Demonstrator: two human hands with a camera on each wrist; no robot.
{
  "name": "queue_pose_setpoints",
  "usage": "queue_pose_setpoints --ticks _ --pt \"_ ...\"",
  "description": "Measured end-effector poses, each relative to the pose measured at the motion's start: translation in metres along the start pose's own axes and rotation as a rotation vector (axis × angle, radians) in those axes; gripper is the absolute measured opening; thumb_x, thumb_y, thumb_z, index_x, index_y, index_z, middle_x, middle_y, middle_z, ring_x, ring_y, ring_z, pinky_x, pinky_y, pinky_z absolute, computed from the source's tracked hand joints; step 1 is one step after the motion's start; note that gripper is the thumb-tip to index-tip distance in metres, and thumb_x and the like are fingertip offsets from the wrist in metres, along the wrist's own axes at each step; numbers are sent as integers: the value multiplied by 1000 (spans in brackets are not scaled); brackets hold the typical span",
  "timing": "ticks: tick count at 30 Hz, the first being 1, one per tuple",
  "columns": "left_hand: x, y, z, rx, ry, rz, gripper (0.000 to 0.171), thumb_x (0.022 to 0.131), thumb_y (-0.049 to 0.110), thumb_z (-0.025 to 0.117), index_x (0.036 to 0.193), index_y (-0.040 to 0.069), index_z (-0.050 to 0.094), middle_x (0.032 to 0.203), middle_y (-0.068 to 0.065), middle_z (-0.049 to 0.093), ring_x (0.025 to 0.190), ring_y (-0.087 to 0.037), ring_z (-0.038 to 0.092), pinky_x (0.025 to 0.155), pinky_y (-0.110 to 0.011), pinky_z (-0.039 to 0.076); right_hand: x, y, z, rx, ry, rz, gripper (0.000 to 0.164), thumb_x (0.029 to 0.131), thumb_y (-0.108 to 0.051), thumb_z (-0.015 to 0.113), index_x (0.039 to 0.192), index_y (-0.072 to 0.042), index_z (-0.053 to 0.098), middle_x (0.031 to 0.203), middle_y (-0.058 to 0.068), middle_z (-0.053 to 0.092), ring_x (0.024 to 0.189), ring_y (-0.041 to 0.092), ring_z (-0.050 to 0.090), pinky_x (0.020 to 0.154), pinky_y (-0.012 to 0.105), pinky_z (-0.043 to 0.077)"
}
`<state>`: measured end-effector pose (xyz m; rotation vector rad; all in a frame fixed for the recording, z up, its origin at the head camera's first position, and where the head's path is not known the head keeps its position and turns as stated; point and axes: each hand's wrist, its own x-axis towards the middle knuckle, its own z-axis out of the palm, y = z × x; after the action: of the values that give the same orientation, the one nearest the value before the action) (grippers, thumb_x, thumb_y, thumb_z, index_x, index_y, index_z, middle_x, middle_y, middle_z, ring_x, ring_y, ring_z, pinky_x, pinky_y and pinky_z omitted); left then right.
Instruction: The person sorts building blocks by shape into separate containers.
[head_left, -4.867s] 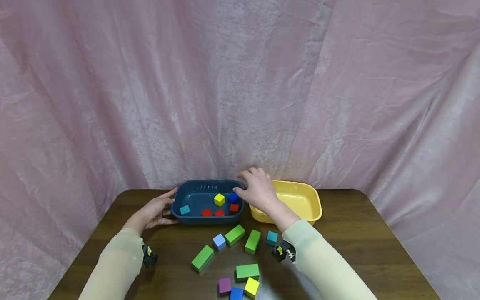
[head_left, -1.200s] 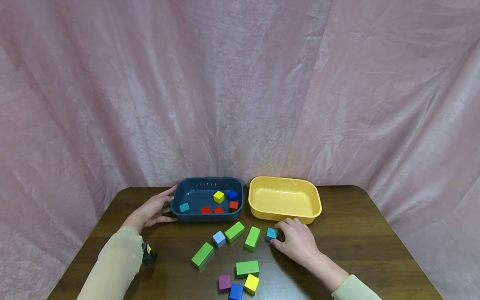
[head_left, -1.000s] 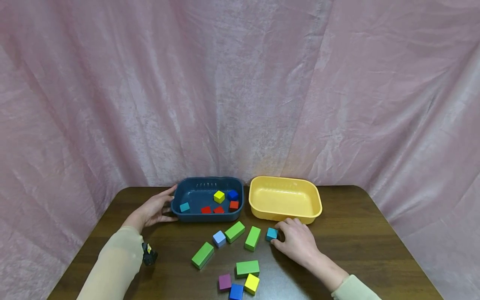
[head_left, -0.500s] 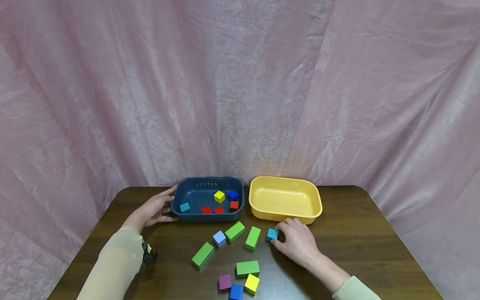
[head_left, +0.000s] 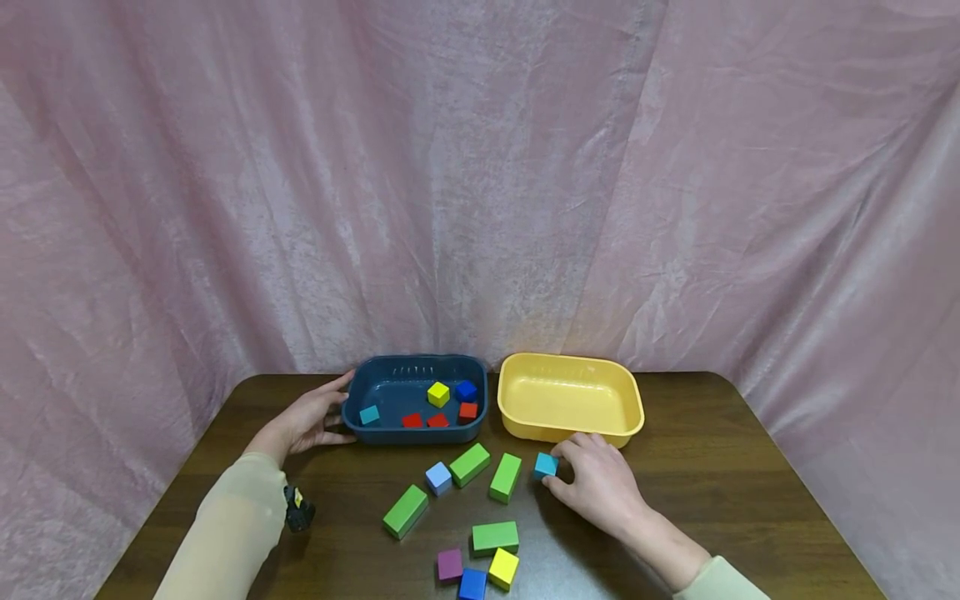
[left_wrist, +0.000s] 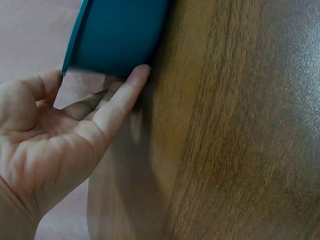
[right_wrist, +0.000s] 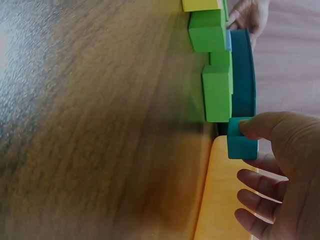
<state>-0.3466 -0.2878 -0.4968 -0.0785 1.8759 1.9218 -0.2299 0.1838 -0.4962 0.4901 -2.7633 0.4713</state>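
My right hand (head_left: 597, 483) pinches a teal cube (head_left: 546, 466) between thumb and index finger, just in front of the yellow basket (head_left: 570, 435). The right wrist view shows the thumb on one face of the cube (right_wrist: 242, 145), the other fingers loosely bent beside it. At the left end of the dark blue basket (head_left: 420, 435), my left hand (head_left: 303, 423) touches the wall with spread, fairly straight fingers. The left wrist view has one fingertip at the rim and another low against the side. Inside that basket lie a yellow cube (head_left: 438, 394), a blue block (head_left: 466, 391), a teal block (head_left: 369, 415) and red blocks (head_left: 468, 411).
Several green blocks (head_left: 506, 477) lie spread over the wooden table (head_left: 712, 500), with a light blue cube (head_left: 438, 477) among them. Nearer the front edge sit a purple cube (head_left: 450, 565), a blue cube (head_left: 472, 584) and a yellow block (head_left: 503, 569). A pink curtain (head_left: 480, 183) hangs behind.
From over the blue basket's right end, my right hand has come down to the teal cube by the yellow basket. The pinched cube has since shifted slightly. My left hand has stayed put.
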Motion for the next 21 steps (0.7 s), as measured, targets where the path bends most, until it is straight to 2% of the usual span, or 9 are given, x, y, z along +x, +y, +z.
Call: queue_pose_setpoints --ticks 13,21 --pt "2 0 -1 0 -3 6 62 112 17 32 165 35 5 169 -21 2 146 -50 27 98 -62 49 2 -4 -13 3 70 -57 30 77 -37 87 97 -18 74 95 -8 65 88 18 56 77 37 47" --pt "2 0 0 7 0 4 62 112 17 32 165 35 6 169 -21 4 146 -49 29 97 -62 50 7 -8 -26 5 109 -81 30 78 -37 87 97 -18 75 97 -7 65 91 19 57 81 39 48"
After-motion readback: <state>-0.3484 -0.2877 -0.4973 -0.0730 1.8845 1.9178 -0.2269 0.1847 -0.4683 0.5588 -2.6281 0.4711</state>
